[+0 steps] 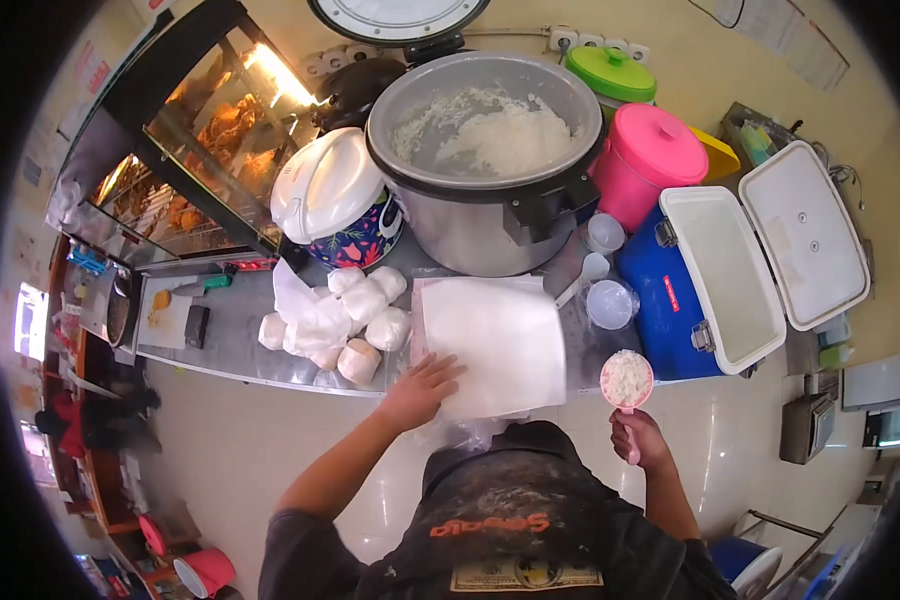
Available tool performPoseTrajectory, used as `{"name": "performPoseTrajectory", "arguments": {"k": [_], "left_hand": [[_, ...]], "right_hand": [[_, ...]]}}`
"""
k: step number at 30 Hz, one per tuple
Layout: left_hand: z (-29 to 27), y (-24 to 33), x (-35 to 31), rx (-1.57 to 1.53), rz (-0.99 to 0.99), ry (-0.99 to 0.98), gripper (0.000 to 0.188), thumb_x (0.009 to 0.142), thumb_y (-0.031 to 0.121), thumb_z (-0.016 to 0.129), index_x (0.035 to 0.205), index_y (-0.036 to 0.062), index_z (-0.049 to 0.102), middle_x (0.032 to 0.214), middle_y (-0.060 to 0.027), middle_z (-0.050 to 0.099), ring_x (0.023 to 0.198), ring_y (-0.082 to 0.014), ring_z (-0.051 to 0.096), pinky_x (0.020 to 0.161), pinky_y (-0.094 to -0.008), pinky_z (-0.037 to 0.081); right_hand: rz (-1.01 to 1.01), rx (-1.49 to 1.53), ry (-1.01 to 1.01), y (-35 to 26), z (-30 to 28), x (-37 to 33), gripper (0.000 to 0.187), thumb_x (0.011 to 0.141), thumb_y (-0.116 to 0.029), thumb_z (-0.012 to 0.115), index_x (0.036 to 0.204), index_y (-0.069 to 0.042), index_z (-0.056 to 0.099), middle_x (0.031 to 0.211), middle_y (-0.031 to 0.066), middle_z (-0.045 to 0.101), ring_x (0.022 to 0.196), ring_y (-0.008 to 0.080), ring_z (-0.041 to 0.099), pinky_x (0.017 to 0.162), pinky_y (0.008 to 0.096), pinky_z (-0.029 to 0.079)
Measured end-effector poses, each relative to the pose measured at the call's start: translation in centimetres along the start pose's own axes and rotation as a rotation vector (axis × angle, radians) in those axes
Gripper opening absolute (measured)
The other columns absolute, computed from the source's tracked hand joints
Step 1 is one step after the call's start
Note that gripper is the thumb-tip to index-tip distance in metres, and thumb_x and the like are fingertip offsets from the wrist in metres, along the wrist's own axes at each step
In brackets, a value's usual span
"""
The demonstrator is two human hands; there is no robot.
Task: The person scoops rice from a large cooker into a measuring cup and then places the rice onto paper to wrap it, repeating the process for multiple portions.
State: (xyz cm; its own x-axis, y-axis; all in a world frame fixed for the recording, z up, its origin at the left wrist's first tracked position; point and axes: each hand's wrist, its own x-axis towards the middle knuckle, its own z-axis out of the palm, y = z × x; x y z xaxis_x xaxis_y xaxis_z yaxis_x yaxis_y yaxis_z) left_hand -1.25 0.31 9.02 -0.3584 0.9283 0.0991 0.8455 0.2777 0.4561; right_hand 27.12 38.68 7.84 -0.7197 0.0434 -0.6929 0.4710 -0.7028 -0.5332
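My right hand (642, 438) grips the handle of a pink rice scoop (632, 408) heaped with white rice (627, 377), out past the counter's front edge. My left hand (422, 390) lies with fingers stretched on the left edge of a stack of white wrapping paper (495, 340). The stack rests on the metal counter in front of me. Left of it sits a pile of white wrapped bundles (350, 310). Behind the paper stands a large rice cooker (480, 215), its lid raised, with white rice (510, 135) inside.
At the left is a lit glass display warmer (220, 130) with fried food. A flowered container with a white lid (340, 195) stands beside the cooker. To the right are clear plastic cups (610, 304), a pink lidded bucket (650, 165) and an open blue cooler box (685, 290).
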Motion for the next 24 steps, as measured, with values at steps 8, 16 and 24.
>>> {"name": "performPoseTrajectory", "arguments": {"k": [8, 16, 24], "left_hand": [[3.9, -1.6, -4.1, 0.112, -0.020, -0.105, 0.038, 0.087, 0.009, 0.063, 0.125, 0.0077, 0.060, 0.156, -0.0110, 0.046, 0.148, -0.0326, 0.038, 0.124, -0.0521, 0.028], [6.2, 0.2, -5.1, -0.069, -0.138, 0.093, 0.049, 0.096, 0.026, 0.065, 0.141, 0.0094, 0.057, 0.155, -0.0138, 0.047, 0.146, -0.0365, 0.040, 0.121, -0.0533, 0.031], [8.4, -1.0, -5.5, -0.074, -0.112, 0.253, 0.037, 0.090, 0.020, 0.072, 0.126, 0.0143, 0.069, 0.148, -0.0099, 0.057, 0.140, -0.0328, 0.049, 0.116, -0.0491, 0.038]], "right_hand": [[-0.033, -0.091, -0.031, 2.3, 7.4, 0.1, 0.016, 0.099, -0.012, 0.056, 0.113, -0.005, 0.057, 0.068, 0.0050, 0.052, 0.046, 0.0154, 0.050, 0.040, 0.0310, 0.038], [-0.974, -1.525, 0.475, 4.1, 17.9, 12.1, 0.048, 0.097, -0.009, 0.054, 0.144, -0.010, 0.048, 0.084, 0.0116, 0.061, 0.068, 0.0300, 0.063, 0.060, 0.0451, 0.053], [-0.823, -1.792, 0.571, 5.0, 19.7, 11.4, 0.058, 0.095, -0.010, 0.054, 0.151, -0.002, 0.040, 0.110, 0.0216, 0.063, 0.099, 0.0398, 0.063, 0.085, 0.0514, 0.052]]}}
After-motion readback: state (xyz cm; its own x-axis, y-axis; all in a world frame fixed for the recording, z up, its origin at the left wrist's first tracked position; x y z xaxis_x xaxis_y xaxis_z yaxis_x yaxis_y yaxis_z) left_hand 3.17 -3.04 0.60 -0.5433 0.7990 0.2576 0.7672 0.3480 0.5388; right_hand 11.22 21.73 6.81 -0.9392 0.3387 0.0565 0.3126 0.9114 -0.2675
